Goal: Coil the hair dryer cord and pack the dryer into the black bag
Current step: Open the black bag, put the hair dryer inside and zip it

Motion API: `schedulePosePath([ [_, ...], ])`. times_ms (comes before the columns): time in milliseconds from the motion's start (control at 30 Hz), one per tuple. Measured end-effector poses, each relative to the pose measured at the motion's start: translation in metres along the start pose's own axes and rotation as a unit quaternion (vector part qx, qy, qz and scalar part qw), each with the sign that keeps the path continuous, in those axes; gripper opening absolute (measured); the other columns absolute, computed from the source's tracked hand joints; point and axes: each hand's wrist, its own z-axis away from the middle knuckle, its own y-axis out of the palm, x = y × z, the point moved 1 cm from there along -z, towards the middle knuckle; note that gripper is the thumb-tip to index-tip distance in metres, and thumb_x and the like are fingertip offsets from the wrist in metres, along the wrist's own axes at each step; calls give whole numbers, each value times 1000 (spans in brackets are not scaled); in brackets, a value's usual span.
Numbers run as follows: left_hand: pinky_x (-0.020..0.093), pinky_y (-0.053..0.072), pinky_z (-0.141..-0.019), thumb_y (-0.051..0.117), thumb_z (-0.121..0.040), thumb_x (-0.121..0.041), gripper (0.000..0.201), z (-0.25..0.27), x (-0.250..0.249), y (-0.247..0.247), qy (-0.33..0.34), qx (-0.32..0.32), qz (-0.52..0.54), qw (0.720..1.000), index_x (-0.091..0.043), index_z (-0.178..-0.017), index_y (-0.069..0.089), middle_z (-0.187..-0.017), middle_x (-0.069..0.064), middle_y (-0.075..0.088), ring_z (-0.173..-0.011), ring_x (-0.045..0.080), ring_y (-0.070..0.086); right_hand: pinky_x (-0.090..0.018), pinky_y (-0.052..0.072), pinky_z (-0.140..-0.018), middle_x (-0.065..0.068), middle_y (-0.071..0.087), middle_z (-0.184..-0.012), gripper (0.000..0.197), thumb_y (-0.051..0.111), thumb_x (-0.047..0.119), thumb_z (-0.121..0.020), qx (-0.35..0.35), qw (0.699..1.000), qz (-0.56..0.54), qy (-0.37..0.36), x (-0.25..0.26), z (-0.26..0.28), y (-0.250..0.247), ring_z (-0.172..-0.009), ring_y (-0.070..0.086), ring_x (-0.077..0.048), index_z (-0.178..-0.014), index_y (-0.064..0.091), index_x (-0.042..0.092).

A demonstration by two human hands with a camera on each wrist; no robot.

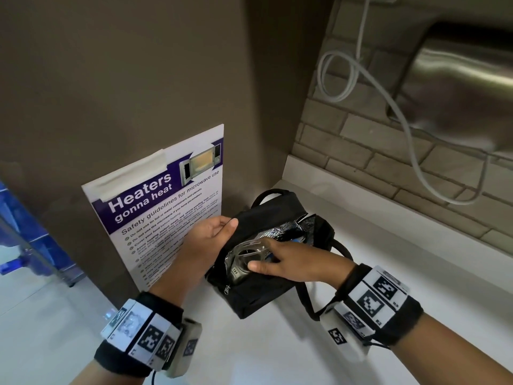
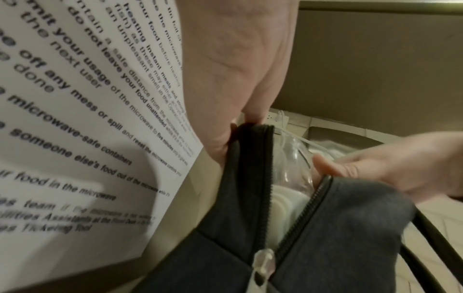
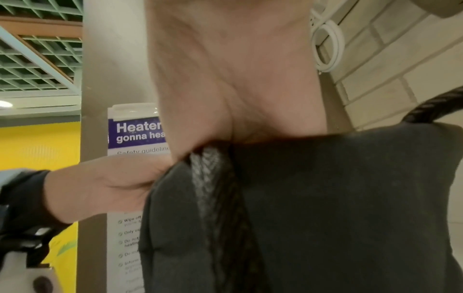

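Note:
The black bag lies unzipped on the white counter, showing its silver foil lining. My left hand pinches the left edge of the opening and holds it apart; the left wrist view shows that pinch on the zipper edge. My right hand reaches into the opening, thumb and fingers on the hair dryer, which has a clear plastic front and a grey body. The dryer sits between the zipper rows. In the right wrist view the bag hides my fingers. I cannot make out the cord.
A microwave safety poster is taped to the brown wall just left of the bag. A white cable hangs looped on the brick wall beside a steel appliance. The bag's strap trails under my right wrist. The counter drops to floor at left.

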Motion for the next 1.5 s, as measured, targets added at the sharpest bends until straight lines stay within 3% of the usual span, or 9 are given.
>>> schedulePosePath([
  [133, 31, 53, -91, 68, -82, -18, 30, 6, 6, -5, 33, 0, -45, 998, -25, -111, 61, -103, -7, 72, -99, 7, 67, -38, 34, -96, 2, 65, -111, 41, 53, 55, -87, -79, 994, 69, -19, 12, 12, -11, -112, 54, -18, -112, 61, 23],
  [400, 38, 45, -97, 65, -72, -9, 57, 28, -1, -9, 194, 68, -316, 926, -28, -123, 48, -126, -8, 47, -115, 16, 48, -35, 33, -77, 5, 63, -79, 26, 62, 47, -81, -305, 918, 230, -104, 36, 27, -4, -88, 53, -19, -81, 63, 21],
  [500, 36, 47, -86, 68, -69, -5, 52, 30, 6, -3, 214, -6, -389, 896, -21, -117, 55, -122, 0, 50, -108, 24, 48, -29, 30, -68, 8, 57, -66, 25, 64, 46, -80, -375, 887, 236, -129, 33, 26, 14, -73, 53, -17, -70, 59, 24],
  [700, 26, 47, -65, 67, -79, -8, 19, 35, 2, 0, 231, -124, -306, 915, -13, -91, 53, -91, -2, 46, -71, 13, 49, -28, 33, -68, 7, 57, -71, 27, 52, 44, -90, -444, 857, 207, -161, 21, 26, 31, -73, 51, -18, -77, 60, 23],
  [800, 20, 44, -60, 64, -82, -7, 20, 35, 5, 6, 228, -151, -264, 925, -16, -88, 48, -86, -1, 46, -70, 8, 48, -30, 42, -66, 7, 58, -72, 29, 51, 46, -89, -450, 863, 175, -148, 18, 26, 33, -74, 51, -17, -75, 61, 23],
  [1067, 16, 46, -58, 65, -84, -12, 26, 58, 50, 17, 94, -174, -73, 978, -18, -85, 39, -82, 7, 50, -71, 19, 56, -33, 44, -69, 7, 59, -77, 29, 53, 46, -89, -447, 872, 108, -167, 23, 26, 37, -79, 53, -17, -78, 64, 21],
  [1233, 44, 55, -76, 57, -91, -20, 13, 67, 92, 18, -122, -93, -58, 986, -12, -82, 52, -79, 10, 62, -74, 25, 66, -31, 41, -75, 8, 60, -81, 28, 54, 43, -91, -433, 874, 66, -211, 23, 25, 44, -84, 51, -16, -82, 67, 20],
  [1400, 22, 48, -57, 52, -94, -21, 21, 65, 87, 12, -157, -20, -29, 987, -6, -85, 62, -72, 4, 66, -68, 15, 63, -29, 39, -80, 9, 60, -82, 27, 53, 42, -91, -413, 878, 34, -238, 18, 28, 41, -88, 46, -11, -83, 68, 21],
  [1500, 20, 42, -51, 46, -97, -20, 30, 64, 82, 8, -159, 1, -10, 987, -7, -76, 62, -56, -3, 59, -54, 9, 54, -29, 39, -81, 10, 60, -83, 25, 53, 42, -92, -409, 880, 53, -235, 18, 30, 38, -88, 48, -11, -84, 68, 23],
])
